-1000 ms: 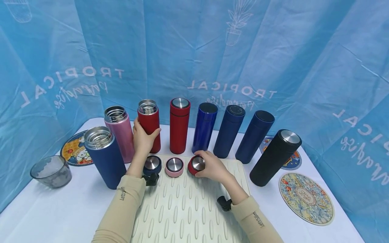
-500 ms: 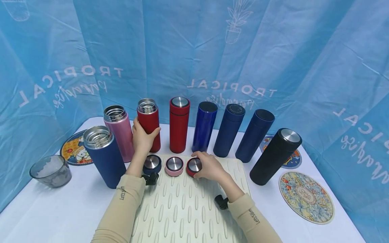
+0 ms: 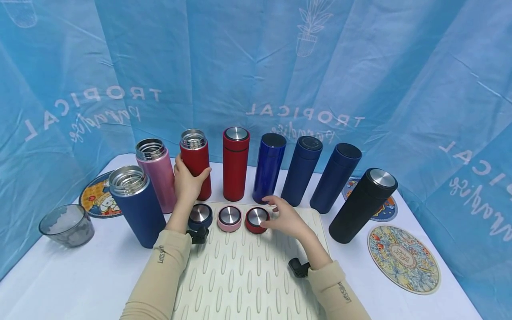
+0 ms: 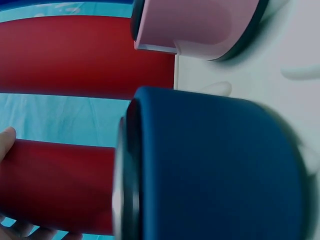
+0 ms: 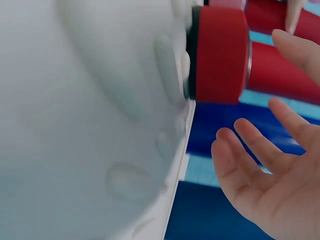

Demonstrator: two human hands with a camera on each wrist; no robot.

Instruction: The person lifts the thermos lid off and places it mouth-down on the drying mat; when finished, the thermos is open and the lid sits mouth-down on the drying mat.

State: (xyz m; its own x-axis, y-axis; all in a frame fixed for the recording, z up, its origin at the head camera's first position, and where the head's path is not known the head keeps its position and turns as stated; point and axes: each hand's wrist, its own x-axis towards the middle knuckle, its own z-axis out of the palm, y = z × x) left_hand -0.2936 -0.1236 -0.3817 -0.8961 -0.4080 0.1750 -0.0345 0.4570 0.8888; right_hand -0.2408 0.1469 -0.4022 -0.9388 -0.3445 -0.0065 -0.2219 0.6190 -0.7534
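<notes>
My left hand [image 3: 189, 181] grips an uncapped red thermos bottle [image 3: 196, 162] round its body; the bottle stands upright with its steel neck bare. In the head view my right hand [image 3: 286, 218] is just right of a red lid [image 3: 257, 219], its fingers spread and loosely bent. The right wrist view shows that hand with nothing in its grasp, the lid standing beyond the thumb and fingers. A pink lid [image 3: 230, 218] and a dark blue lid [image 3: 200, 215] sit in line with the red one on the ribbed mat [image 3: 232, 275].
Uncapped pink [image 3: 157, 178] and navy [image 3: 136, 204] bottles stand left, near a grey glass bowl [image 3: 67, 225]. A capped red bottle [image 3: 236, 164], several blue bottles [image 3: 270, 166] and a black bottle [image 3: 362, 206] stand behind and to the right. A round patterned coaster [image 3: 404, 259] lies far right.
My right hand has moved the red lid slightly left on the mat, then let go and drawn back to the right. My left hand keeps its grip on the red bottle.
</notes>
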